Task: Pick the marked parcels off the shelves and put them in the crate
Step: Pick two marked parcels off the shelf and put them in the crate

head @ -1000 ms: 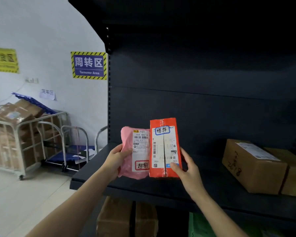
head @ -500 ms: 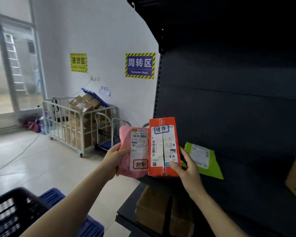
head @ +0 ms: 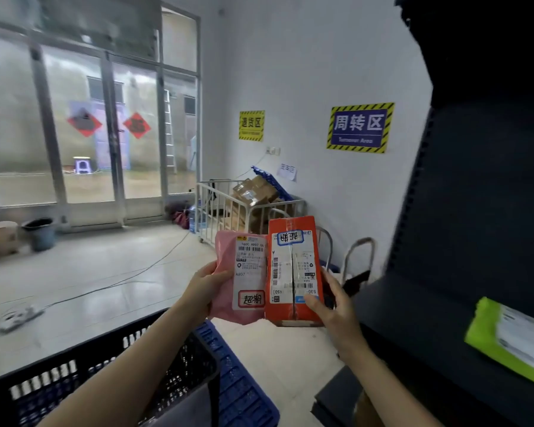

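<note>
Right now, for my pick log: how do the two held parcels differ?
The pink parcel is a soft bag, left hand; the orange parcel a stiff box, right hand. Pink's mark is red-framed, low on its label; orange's is blue-framed, on top, inverted. Both carry white barcode labels.

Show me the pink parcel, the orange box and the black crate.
pink parcel (head: 225,251), head view, bare wrap left of its label.
orange box (head: 293,269), head view, middle of its shipping label.
black crate (head: 59,357), head view, far rim.
</note>
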`<state>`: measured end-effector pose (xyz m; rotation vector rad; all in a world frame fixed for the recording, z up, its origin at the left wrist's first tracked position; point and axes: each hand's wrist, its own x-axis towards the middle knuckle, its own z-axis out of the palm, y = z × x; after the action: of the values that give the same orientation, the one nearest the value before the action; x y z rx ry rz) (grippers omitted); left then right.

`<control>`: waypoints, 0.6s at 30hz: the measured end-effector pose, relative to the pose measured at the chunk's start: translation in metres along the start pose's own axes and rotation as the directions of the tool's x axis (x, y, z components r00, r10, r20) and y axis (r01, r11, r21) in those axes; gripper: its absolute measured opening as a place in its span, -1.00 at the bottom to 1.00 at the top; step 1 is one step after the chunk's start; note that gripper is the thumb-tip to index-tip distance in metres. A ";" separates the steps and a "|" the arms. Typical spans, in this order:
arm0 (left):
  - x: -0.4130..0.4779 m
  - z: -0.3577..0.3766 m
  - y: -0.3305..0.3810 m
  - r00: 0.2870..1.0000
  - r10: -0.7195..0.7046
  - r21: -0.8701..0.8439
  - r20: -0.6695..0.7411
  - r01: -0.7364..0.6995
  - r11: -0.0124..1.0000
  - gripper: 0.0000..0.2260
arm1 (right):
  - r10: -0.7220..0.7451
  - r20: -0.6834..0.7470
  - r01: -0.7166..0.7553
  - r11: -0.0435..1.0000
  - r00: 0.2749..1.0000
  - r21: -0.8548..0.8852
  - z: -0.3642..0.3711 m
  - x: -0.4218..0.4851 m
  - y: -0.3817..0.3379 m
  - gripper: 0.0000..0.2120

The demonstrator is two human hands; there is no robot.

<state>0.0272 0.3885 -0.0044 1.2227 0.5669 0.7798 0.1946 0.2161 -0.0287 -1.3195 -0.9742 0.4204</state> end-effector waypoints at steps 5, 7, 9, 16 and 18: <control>0.002 -0.060 0.011 0.996 0.003 -0.020 -0.085 -0.005 1.000 -0.83 | -0.021 0.059 0.020 1.000 0.998 0.011 0.057 0.020 0.005 -0.51; 0.003 -0.082 0.013 0.993 0.005 -0.026 -0.121 -0.008 1.000 -0.84 | -0.016 0.088 0.014 1.000 0.996 0.018 0.079 0.027 0.007 -0.54; 0.003 -0.104 0.015 0.989 0.009 -0.027 -0.147 -0.013 1.000 -0.84 | 0.001 0.113 -0.005 0.999 0.994 0.033 0.100 0.034 0.011 -0.54; 0.001 -0.183 0.014 0.973 -0.023 -0.047 -0.230 0.012 0.999 -0.86 | 0.067 0.187 -0.078 0.996 0.980 0.052 0.175 0.048 0.031 -0.66; -0.003 -0.208 0.009 0.964 -0.049 -0.050 -0.262 0.037 0.998 -0.87 | 0.097 0.221 -0.112 0.992 0.970 0.057 0.199 0.051 0.039 -0.68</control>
<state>-0.1329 0.5138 -0.0498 1.0686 0.7871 0.9207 0.0763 0.3857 -0.0581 -1.2843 -1.0644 0.6859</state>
